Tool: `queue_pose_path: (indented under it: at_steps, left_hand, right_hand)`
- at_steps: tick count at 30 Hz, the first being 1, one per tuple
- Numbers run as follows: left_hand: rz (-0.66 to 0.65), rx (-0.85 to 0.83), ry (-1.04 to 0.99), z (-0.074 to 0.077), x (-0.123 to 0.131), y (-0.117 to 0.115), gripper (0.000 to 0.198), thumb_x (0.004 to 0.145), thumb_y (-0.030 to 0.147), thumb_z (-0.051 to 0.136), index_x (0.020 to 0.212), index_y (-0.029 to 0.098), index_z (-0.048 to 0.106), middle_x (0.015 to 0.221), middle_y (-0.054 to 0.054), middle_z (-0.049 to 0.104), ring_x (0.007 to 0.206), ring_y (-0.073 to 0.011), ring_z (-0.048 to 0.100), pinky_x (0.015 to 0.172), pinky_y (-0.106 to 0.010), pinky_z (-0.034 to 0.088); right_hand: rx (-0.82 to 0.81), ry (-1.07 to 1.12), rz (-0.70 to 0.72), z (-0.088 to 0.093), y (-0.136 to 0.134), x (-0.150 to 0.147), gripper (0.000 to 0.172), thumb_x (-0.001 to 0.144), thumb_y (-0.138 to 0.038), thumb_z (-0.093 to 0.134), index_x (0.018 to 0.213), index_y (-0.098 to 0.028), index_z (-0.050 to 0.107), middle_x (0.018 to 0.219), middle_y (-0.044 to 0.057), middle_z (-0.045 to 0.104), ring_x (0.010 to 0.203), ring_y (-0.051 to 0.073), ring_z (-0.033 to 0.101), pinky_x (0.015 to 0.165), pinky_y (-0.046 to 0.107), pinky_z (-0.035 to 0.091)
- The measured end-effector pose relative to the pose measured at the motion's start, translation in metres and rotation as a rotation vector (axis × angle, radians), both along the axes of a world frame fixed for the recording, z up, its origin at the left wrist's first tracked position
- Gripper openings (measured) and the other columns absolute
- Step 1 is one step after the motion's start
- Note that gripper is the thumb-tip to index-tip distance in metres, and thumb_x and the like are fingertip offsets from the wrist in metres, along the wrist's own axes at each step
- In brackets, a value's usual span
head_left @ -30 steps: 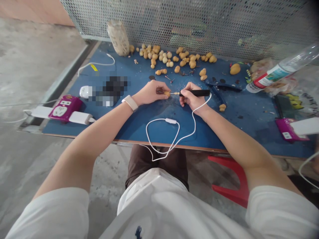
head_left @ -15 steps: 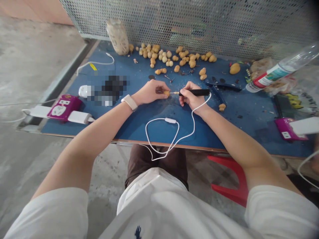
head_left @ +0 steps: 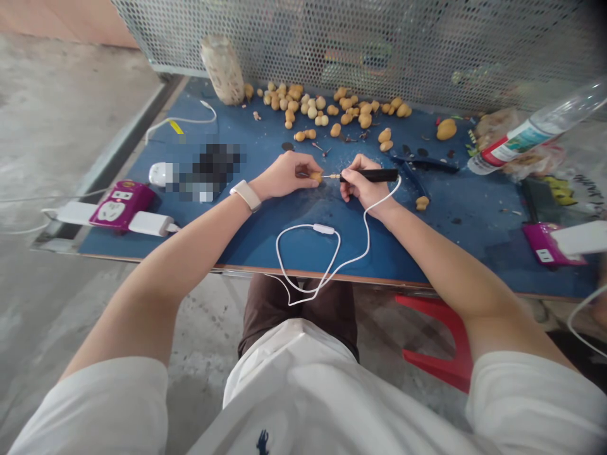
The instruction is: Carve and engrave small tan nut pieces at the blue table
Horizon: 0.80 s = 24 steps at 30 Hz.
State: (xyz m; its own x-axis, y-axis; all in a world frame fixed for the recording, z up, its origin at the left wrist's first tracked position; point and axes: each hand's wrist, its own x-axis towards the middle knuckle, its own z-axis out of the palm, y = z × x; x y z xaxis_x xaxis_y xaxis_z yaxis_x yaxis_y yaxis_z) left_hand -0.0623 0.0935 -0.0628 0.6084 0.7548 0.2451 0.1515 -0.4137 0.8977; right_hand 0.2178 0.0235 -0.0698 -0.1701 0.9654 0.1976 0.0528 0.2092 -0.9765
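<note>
My left hand (head_left: 290, 172) pinches a small tan gourd (head_left: 316, 177) between thumb and fingertips, low over the blue table. Much of the gourd is hidden by the fingers. My right hand (head_left: 361, 180) is closed like a pen grip around a black corded rotary drill pen (head_left: 378, 175) with a brass-coloured collar. Its thin bit (head_left: 330, 176) points left and reaches the gourd's right side; whether it is inside the gourd I cannot tell. From the pen's rear a white cable (head_left: 368, 234) loops over the table's front edge.
Several small gourds (head_left: 348, 107) lie along the back by a jar (head_left: 222, 69). Blue-handled pliers (head_left: 422, 167) and a lone gourd (head_left: 422, 203) are right of my hand. Purple power blocks (head_left: 124, 203) stand at the sides. A plastic bottle (head_left: 516, 144) leans at right; a mesh panel (head_left: 284, 44) stands behind.
</note>
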Motion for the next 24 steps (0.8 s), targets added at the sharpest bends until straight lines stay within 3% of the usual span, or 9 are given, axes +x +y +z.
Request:
queue_pose_path:
  at_steps: [8, 16, 24]
  left_hand:
    - [-0.041, 0.020, -0.008, -0.0061, -0.0019, 0.0041, 0.041, 0.092, 0.036, 0.115, 0.118, 0.015, 0.093, 0.119, -0.013, 0.095, 0.117, -0.0273, 0.092, 0.119, -0.050, 0.076]
    - [-0.031, 0.001, -0.024, -0.0059, -0.0016, 0.0040, 0.042, 0.089, 0.036, 0.117, 0.115, 0.014, 0.092, 0.118, -0.014, 0.095, 0.115, -0.0273, 0.092, 0.118, -0.050, 0.077]
    - [-0.036, 0.005, -0.036, -0.0055, -0.0016, 0.0030, 0.044, 0.089, 0.039, 0.118, 0.115, 0.014, 0.092, 0.116, -0.013, 0.095, 0.113, -0.0259, 0.092, 0.116, -0.048, 0.077]
  right_hand:
    - [0.001, 0.043, -0.012, -0.0016, -0.0005, 0.0016, 0.079, 0.089, -0.089, 0.106, 0.097, -0.034, 0.050, 0.071, -0.007, 0.068, 0.058, 0.017, 0.066, 0.052, 0.032, 0.061]
    - [0.005, 0.043, -0.002, -0.0050, 0.0014, 0.0036, 0.083, 0.087, -0.095, 0.106, 0.095, -0.033, 0.051, 0.072, -0.006, 0.070, 0.058, 0.018, 0.069, 0.054, 0.033, 0.061]
    - [-0.019, 0.051, -0.009, -0.0042, 0.0003, 0.0035, 0.078, 0.090, -0.089, 0.106, 0.099, -0.034, 0.051, 0.074, -0.007, 0.069, 0.061, 0.018, 0.070, 0.056, 0.033, 0.063]
